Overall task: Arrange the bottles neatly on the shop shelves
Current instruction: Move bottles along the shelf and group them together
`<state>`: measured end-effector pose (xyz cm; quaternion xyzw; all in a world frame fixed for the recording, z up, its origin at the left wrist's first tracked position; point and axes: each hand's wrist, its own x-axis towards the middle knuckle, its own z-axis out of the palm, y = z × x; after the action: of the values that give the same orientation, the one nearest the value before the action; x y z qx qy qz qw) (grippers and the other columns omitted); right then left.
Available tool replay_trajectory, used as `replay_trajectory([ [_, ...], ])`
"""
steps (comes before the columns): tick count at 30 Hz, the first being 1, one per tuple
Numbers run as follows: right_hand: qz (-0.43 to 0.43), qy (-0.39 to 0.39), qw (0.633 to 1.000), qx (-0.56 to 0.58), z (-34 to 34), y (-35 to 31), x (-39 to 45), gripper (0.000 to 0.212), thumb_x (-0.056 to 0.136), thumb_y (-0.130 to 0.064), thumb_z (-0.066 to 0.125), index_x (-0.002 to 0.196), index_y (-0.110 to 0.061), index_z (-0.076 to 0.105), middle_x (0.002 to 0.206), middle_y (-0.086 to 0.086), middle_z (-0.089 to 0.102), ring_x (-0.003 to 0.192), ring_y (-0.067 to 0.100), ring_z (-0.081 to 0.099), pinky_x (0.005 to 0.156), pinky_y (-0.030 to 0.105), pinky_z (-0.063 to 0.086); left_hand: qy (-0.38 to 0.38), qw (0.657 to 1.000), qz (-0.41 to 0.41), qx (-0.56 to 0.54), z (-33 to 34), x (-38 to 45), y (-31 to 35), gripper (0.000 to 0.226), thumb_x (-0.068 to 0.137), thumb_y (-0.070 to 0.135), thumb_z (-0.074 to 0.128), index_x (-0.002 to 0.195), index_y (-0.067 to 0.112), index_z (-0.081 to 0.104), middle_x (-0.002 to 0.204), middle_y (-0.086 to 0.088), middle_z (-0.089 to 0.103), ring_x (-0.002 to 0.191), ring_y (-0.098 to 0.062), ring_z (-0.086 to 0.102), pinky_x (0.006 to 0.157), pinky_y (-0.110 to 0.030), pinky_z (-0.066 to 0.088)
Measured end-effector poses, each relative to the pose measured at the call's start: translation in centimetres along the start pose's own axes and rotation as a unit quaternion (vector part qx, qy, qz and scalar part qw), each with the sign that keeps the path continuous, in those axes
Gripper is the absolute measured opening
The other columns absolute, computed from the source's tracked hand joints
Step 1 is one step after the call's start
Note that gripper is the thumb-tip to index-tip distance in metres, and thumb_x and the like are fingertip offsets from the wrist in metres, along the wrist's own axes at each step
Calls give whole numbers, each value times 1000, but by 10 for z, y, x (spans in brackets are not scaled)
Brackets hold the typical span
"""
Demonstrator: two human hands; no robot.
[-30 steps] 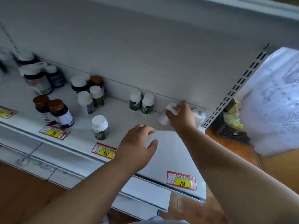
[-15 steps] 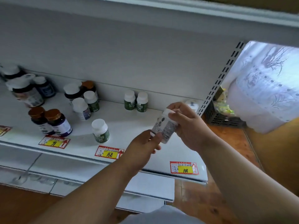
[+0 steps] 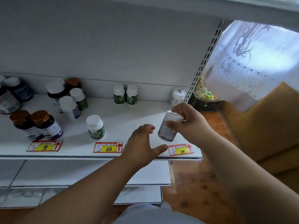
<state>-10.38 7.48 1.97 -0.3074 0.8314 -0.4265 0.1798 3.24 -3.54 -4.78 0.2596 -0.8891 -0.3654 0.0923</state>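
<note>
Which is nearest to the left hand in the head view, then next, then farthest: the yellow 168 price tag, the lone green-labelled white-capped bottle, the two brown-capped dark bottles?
1. Yellow 168 price tag, shelf edge, just left of the left hand.
2. Lone green-labelled white-capped bottle, mid-shelf.
3. Two brown-capped dark bottles, far left.

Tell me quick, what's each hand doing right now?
Left hand: open, empty, fingers spread just left of the bottle.
Right hand: closed around the white bottle, held above the shelf front.
</note>
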Motion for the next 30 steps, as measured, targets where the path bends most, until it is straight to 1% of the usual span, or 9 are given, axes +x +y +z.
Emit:
replay_trajectory([
  [5,-70,-13,989,-133,10,19,8,33,76,-28,76,96,-28,50,104,-7,51,87,18,53,61,19,39,-16,989,49,140,24,25,-8,80,81,66,57,142,23,30,150,0,31,138,-20,26,114,-35,23],
  [11,-142,-25,977,-154,34,41,14,42,72,-35,78,94,-30,43,104,-9,43,87,18,49,63,13,32,25,982,91,163,49,46,-20,67,83,61,38,122,10,56,109,-5,58,108,-27,50,109,-38,32],
  [16,-152,-5,981,-119,42,57,11,38,75,-37,74,100,-28,47,108,-10,46,90,16,50,67,9,33,47,980,113,154,46,40,-17,64,84,57,37,117,6,57,105,-7,59,103,-27,52,106,-38,37],
  [18,-176,2,980,-97,39,57,11,31,81,-45,62,102,-26,50,109,-9,47,90,11,50,71,11,37,22,984,90,150,43,39,-15,67,83,63,38,122,11,53,113,-4,56,110,-25,49,105,-36,36],
  [20,-191,56,977,-82,32,59,22,27,91,-44,49,103,-20,54,109,-6,49,94,11,50,80,16,42,17,993,51,106,39,38,-14,70,81,65,52,130,16,44,128,-2,50,120,-21,45,106,-32,35],
  [22,-138,124,981,-64,20,59,46,21,96,-36,48,107,-20,55,112,-3,49,100,14,52,86,29,48,8,998,15,63,33,37,-11,80,80,63,62,142,22,31,146,2,37,132,-18,36,110,-32,31],
  [24,-48,153,985,-64,5,56,77,26,95,-33,50,118,-21,51,121,2,47,106,19,53,88,32,47,3,999,0,44,24,35,-2,88,79,65,63,146,28,21,154,6,27,138,-15,29,111,-32,28],
  [27,38,124,985,-112,-10,53,119,40,91,-30,54,129,-24,43,131,7,40,102,25,53,81,32,48,24,999,2,22,15,37,8,89,77,63,67,145,33,19,152,10,29,135,-12,32,108,-29,32],
  [30,40,78,982,-165,-11,59,144,38,88,-24,56,125,-25,45,132,8,41,103,32,55,77,32,50,32,998,20,44,12,40,21,83,79,58,67,145,35,21,146,11,33,129,-10,37,102,-25,34],
])
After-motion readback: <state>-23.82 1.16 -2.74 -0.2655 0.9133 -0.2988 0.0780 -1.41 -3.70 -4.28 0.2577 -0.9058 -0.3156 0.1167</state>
